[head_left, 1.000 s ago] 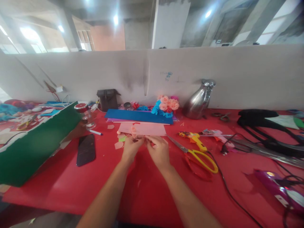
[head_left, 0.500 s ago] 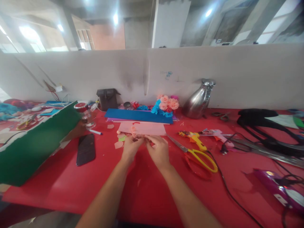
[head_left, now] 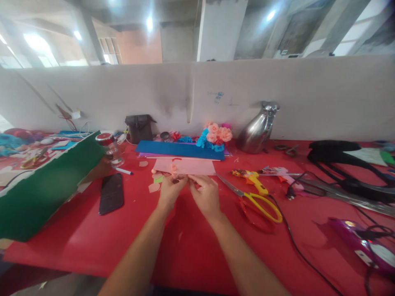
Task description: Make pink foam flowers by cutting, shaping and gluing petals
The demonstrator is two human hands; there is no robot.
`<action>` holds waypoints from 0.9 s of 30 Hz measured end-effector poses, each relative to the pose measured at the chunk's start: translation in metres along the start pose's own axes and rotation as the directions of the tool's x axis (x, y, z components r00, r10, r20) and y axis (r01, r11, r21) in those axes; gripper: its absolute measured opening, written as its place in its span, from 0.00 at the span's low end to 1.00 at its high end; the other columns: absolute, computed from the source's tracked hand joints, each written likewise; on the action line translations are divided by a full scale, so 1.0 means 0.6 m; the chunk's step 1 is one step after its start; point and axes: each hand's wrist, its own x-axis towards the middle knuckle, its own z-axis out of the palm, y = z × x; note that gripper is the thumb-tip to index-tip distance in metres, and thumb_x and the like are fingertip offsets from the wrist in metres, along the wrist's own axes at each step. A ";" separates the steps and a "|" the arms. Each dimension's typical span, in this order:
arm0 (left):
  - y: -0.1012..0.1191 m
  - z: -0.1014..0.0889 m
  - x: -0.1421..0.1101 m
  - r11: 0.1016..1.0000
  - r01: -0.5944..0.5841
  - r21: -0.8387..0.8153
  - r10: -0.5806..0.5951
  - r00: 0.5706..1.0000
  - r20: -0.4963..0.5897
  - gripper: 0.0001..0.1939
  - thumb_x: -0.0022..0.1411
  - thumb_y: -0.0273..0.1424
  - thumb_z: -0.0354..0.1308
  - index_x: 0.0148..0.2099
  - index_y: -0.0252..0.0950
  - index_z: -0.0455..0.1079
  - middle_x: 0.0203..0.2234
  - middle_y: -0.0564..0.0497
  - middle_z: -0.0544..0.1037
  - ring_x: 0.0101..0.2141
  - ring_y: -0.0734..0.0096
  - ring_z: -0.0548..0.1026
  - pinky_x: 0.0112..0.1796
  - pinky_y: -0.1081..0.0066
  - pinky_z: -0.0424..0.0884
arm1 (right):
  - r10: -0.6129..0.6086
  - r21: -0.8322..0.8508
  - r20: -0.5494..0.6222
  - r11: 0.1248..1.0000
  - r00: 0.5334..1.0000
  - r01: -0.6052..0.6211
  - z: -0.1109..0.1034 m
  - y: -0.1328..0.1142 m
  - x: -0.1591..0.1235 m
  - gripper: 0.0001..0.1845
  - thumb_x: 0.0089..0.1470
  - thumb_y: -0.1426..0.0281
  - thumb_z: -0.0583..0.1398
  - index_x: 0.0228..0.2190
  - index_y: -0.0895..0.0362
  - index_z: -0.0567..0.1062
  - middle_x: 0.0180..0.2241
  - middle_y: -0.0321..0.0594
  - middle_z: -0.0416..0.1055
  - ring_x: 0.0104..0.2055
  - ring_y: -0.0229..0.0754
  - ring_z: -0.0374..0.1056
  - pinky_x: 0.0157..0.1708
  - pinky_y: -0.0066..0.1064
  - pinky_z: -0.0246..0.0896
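We're pinching a peach paper flower (head_left: 173, 168) near the table's middle, our left hand (head_left: 168, 191) closing thumb and fingers at its base. Our right hand (head_left: 206, 193) is meeting it, fingertips bunching; whether they're gripping anything, we can't tell. Just beyond, a pale pink sheet (head_left: 197, 166) is lying flat. Scissors (head_left: 241, 193) are resting rightward beside a yellow glue gun (head_left: 255, 181); leftward, a smartphone (head_left: 111, 194) is lying on the red table (head_left: 197, 255).

Behind the red table (head_left: 191, 246), a scuffed pale partition (head_left: 175, 90) stands below bright lights (head_left: 149, 24).
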 end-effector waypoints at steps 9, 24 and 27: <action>0.000 0.000 -0.001 1.000 -0.017 0.007 0.017 1.000 -0.001 0.07 0.46 0.32 0.59 0.23 0.33 0.70 0.16 0.56 0.66 0.20 0.79 0.58 0.25 0.74 0.54 | -0.014 -0.022 0.004 1.000 1.000 0.014 0.002 0.002 -0.001 0.11 0.53 0.72 0.56 0.34 0.53 0.78 0.34 0.41 0.77 0.38 0.44 0.71 0.41 0.36 0.65; -0.003 -0.002 0.001 1.000 -0.023 0.008 0.023 1.000 -0.004 0.07 0.46 0.32 0.59 0.22 0.33 0.67 0.17 0.56 0.65 0.20 0.80 0.57 0.24 0.76 0.55 | -0.050 -0.067 0.010 0.996 0.999 0.051 0.003 0.003 -0.002 0.12 0.54 0.73 0.55 0.36 0.53 0.78 0.35 0.41 0.77 0.38 0.44 0.71 0.41 0.36 0.64; -0.006 -0.003 0.002 0.999 -0.035 0.037 0.035 0.999 -0.001 0.08 0.47 0.32 0.58 0.22 0.33 0.66 0.16 0.57 0.64 0.20 0.80 0.56 0.24 0.76 0.54 | -0.052 -0.078 0.012 0.996 0.999 0.053 0.003 0.003 -0.003 0.12 0.54 0.73 0.55 0.36 0.53 0.78 0.35 0.41 0.77 0.38 0.44 0.70 0.41 0.37 0.64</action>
